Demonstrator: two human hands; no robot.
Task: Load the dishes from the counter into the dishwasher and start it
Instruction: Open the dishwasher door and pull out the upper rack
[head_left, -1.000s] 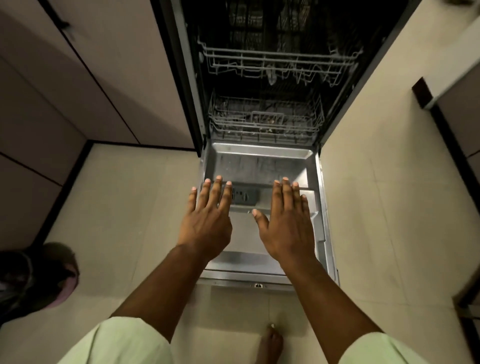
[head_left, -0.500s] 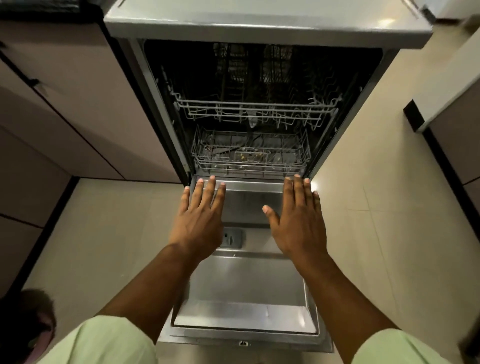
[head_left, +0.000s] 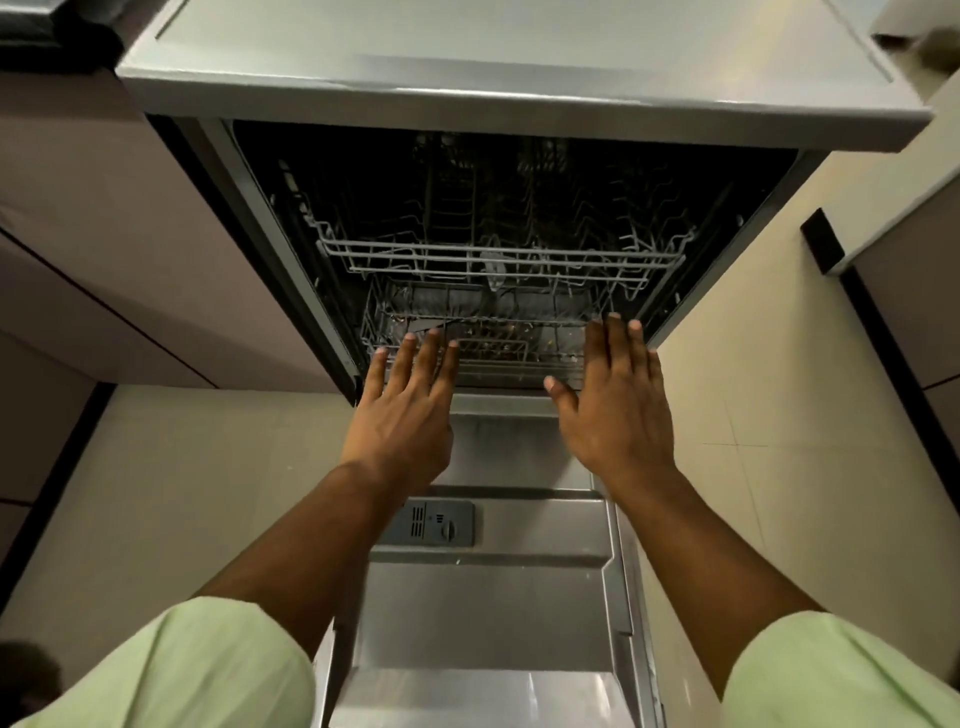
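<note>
**Both hands poised at the lower rack, dishwasher wide open**

Here we are, looking down into the open dishwasher (head_left: 275, 228). The left hand (head_left: 400, 410) and the right hand (head_left: 618, 405) hover palm-down, fingers straight and spread, holding nothing at all. The door (head_left: 493, 597) lies flat beneath the wrists, with the grey detergent dispenser (head_left: 439, 522) tucked under the left forearm.

Just beyond the fingertips sits the lower rack (head_left: 498, 338), pushed inside the tub. The left fingertips overlap its front rail and the right fingertips line up with its right front corner. I cannot tell whether either hand touches the wire. Further ahead of the hands and higher up is the upper rack (head_left: 498, 257), and the pale desk (head_left: 519, 47) juts out above it all. No dishes are in shot.

The lower rack is a grey wire basket, open grid with upright prongs. A few small bits lie among the wires, too small to name. It looks stiff and, nearly bare as it is, should be light to pull out. The front rail is the place to hook the fingers, one hand towards each side so it slides straight. Thin wire is hard on the fingers and may be slick if wet.
</note>
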